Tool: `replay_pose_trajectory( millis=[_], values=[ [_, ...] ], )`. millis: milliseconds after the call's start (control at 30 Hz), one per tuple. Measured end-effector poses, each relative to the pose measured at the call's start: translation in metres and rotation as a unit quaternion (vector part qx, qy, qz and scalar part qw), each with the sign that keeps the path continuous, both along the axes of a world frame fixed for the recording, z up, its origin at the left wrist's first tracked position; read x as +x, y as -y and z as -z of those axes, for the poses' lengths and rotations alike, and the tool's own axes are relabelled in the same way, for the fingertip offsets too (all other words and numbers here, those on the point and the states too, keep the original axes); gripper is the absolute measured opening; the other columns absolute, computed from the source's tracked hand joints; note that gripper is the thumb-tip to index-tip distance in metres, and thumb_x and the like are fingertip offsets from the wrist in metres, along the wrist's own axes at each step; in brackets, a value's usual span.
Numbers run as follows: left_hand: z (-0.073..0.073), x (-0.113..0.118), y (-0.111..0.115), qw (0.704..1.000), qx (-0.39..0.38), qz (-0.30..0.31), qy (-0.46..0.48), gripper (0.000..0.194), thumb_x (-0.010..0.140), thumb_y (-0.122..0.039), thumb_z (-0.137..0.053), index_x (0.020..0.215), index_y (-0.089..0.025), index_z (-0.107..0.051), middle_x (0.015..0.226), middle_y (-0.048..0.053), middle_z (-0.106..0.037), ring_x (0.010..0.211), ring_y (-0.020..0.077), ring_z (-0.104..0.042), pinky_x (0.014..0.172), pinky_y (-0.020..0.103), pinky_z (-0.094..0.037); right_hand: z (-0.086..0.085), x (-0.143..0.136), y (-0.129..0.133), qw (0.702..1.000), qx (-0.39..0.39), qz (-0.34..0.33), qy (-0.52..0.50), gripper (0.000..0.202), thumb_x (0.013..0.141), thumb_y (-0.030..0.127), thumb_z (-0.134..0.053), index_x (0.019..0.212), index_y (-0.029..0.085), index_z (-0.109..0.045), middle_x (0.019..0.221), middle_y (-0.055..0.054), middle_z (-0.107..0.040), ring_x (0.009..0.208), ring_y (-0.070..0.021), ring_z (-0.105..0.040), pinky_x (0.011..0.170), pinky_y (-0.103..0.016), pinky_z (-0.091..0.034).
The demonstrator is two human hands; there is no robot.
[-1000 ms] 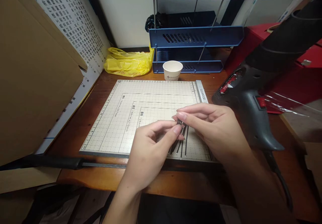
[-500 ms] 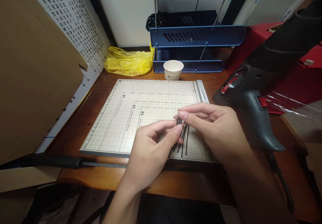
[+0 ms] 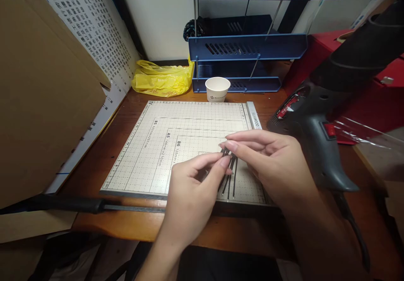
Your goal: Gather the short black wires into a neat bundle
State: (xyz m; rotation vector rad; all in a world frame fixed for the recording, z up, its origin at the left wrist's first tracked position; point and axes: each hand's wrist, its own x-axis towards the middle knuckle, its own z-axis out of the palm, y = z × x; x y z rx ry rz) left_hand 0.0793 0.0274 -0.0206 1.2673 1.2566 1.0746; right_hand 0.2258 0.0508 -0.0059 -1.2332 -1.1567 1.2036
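Several thin black wires [image 3: 234, 177] with bare shiny tips hang in a loose bundle above the gridded board. My left hand [image 3: 197, 190] pinches the bundle between thumb and forefinger. Just above that grip, my right hand [image 3: 271, 159] has its thumb and fingertips closed on the upper end of the wires. The fingertips hide most of that end. Beneath both hands lies the paper trimmer [image 3: 132, 154], a pale board marked with B5, A5 and B6 outlines.
The trimmer's black-handled blade arm [image 3: 75, 204] runs along the front edge. A heat gun [image 3: 318, 125] stands at the right by a red box [image 3: 356, 100]. Behind are a paper cup [image 3: 217, 89], a yellow bag [image 3: 162, 78] and blue trays [image 3: 246, 47]. Cardboard [image 3: 44, 87] rises at left.
My left hand has shifted slightly right and turned a little, still pinching the wires. The right hand has barely moved, and the wires' lower ends sit closer together.
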Motion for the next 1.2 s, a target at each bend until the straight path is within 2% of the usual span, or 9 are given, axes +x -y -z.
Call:
replay_pose_trajectory(
  millis=[133,233,333,500,633,933,1000,1100,1200],
  values=[
    [-0.004,-0.003,0.004,0.999,0.014,-0.035,-0.039,0.016,0.088,-0.033,-0.069,0.086,-0.020,-0.077,0.076,0.001,-0.073,0.072,0.0153,-0.066,0.060,0.021,-0.050,0.000,0.001,0.002,1.000,0.004,-0.021,0.013,0.019,0.078,0.033,-0.077,0.091,0.019,-0.077,0.072,-0.004,-0.073,0.070,-0.0200,-0.072,0.057,-0.024,-0.059],
    [-0.007,-0.008,0.006,0.999,0.019,-0.015,-0.026,0.018,0.090,-0.032,-0.067,0.077,-0.020,-0.074,0.073,-0.002,-0.071,0.069,0.0116,-0.064,0.062,0.018,-0.050,-0.001,0.001,0.003,0.999,0.013,-0.039,0.013,0.021,0.080,0.032,-0.075,0.096,0.019,-0.077,0.056,-0.001,-0.066,0.052,-0.0153,-0.065,0.046,-0.021,-0.053],
    [-0.008,-0.011,0.008,1.000,0.024,0.014,0.000,0.020,0.093,-0.030,-0.063,0.077,-0.020,-0.072,0.072,-0.003,-0.069,0.069,0.0093,-0.062,0.063,0.016,-0.049,-0.002,0.000,0.005,0.998,0.019,-0.059,-0.001,0.017,0.080,0.027,-0.075,0.095,0.020,-0.077,0.069,-0.003,-0.073,0.045,-0.0107,-0.061,0.043,-0.020,-0.051],
    [-0.002,-0.013,0.009,0.997,0.070,0.035,0.014,0.014,0.094,-0.025,-0.062,0.093,-0.028,-0.076,0.079,-0.005,-0.069,0.077,0.0083,-0.062,0.074,0.016,-0.048,-0.005,0.000,0.009,0.995,0.042,-0.090,-0.033,0.011,0.079,0.020,-0.077,0.089,0.023,-0.078,0.078,-0.002,-0.076,0.060,-0.0139,-0.070,0.058,-0.022,-0.060],
    [0.002,-0.018,0.008,0.992,0.107,0.060,-0.009,0.021,0.095,-0.024,-0.060,0.102,-0.035,-0.077,0.079,-0.003,-0.066,0.080,0.0114,-0.059,0.079,0.023,-0.046,-0.006,0.002,0.013,0.991,0.097,-0.097,0.004,0.019,0.071,0.016,-0.083,0.086,0.026,-0.079,0.082,-0.002,-0.076,0.070,-0.0187,-0.072,0.059,-0.025,-0.060],
    [0.013,-0.021,0.006,0.976,0.192,0.103,0.017,0.028,0.095,-0.016,-0.059,0.110,-0.033,-0.075,0.084,0.000,-0.068,0.080,0.0137,-0.055,0.076,0.027,-0.045,-0.003,0.003,0.011,0.956,0.254,-0.148,0.014,0.022,0.073,0.005,-0.078,0.086,0.023,-0.079,0.081,-0.002,-0.076,0.073,-0.0177,-0.072,0.064,-0.026,-0.059],
    [0.013,-0.020,0.006,0.976,0.192,0.100,0.007,0.027,0.095,-0.016,-0.059,0.109,-0.033,-0.075,0.082,-0.001,-0.067,0.080,0.0130,-0.055,0.076,0.026,-0.046,-0.002,0.002,0.011,0.957,0.255,-0.138,0.021,0.016,0.075,0.007,-0.077,0.083,0.021,-0.078,0.080,-0.003,-0.076,0.072,-0.0182,-0.071,0.062,-0.027,-0.058],
    [0.009,-0.018,0.007,0.987,0.142,0.065,-0.021,0.021,0.095,-0.021,-0.060,0.102,-0.033,-0.076,0.081,-0.004,-0.068,0.080,0.0103,-0.060,0.074,0.021,-0.048,0.001,0.000,0.011,0.976,0.189,-0.073,0.076,0.005,0.079,0.018,-0.076,0.083,0.020,-0.077,0.082,-0.005,-0.075,0.072,-0.0189,-0.071,0.056,-0.025,-0.055],
    [0.001,-0.016,0.007,0.991,0.109,-0.030,-0.065,0.013,0.092,-0.023,-0.065,0.089,-0.028,-0.076,0.080,-0.007,-0.071,0.076,0.0073,-0.065,0.071,0.015,-0.049,0.004,0.000,0.008,0.980,0.140,0.027,0.142,0.011,0.083,0.029,-0.072,0.090,0.022,-0.077,0.085,-0.005,-0.075,0.072,-0.0175,-0.069,0.051,-0.023,-0.048]
  ],
)
